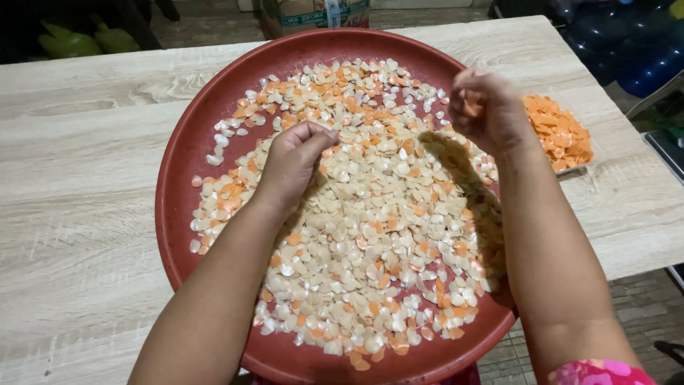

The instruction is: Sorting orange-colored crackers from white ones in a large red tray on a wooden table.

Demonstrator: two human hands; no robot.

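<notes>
Red tray [187, 153] of petals under both hands, green-labelled package [313, 14] beyond.

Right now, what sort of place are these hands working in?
Probably a home or small workshop, though I can't be sure: a pale wood-grain table on a tiled floor, a big red round tray of white and orange chips, and a sorted orange pile.

One round red tray [187, 153], two hands, left [293, 158] and right [488, 108], chips too many for counting, white and orange, one separate orange pile [559, 132] sitting alongside, one wooden table [78, 178]
</notes>
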